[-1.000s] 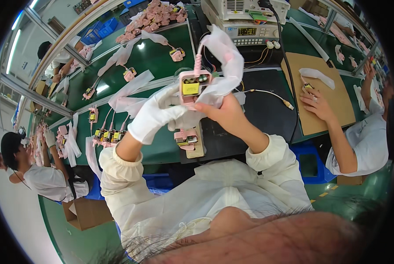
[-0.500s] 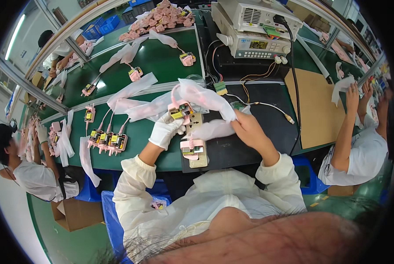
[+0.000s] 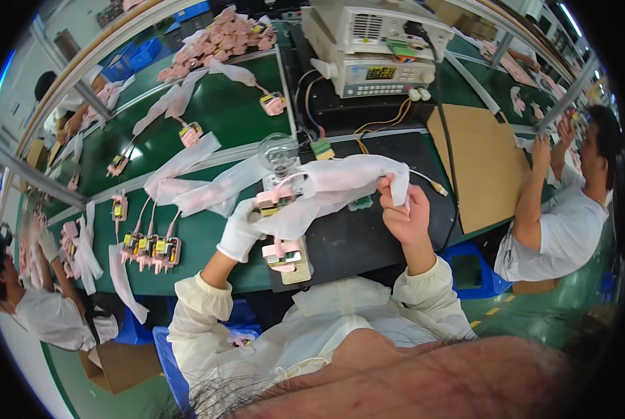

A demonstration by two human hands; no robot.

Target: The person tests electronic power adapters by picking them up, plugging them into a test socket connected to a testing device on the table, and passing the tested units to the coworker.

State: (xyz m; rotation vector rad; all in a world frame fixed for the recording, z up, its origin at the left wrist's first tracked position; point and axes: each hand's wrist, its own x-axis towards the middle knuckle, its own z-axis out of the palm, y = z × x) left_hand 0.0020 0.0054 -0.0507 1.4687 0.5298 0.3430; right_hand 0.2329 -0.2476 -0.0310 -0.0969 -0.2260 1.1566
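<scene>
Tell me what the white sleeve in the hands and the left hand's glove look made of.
White sleeve: probably thin foam or soft plastic film, matte and slightly see-through, crumpling into soft folds where the bare right hand pinches it. Glove on the left hand: likely white woven fabric, dull and snug.

White glove [image 3: 240, 230], pale pink foam bag [image 3: 340, 183], green belt [image 3: 221, 112], black mat [image 3: 368, 230].

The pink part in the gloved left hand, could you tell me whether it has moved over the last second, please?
Yes. The pink part in the left hand came down from chest height toward the black mat, now just above the fixture.
</scene>
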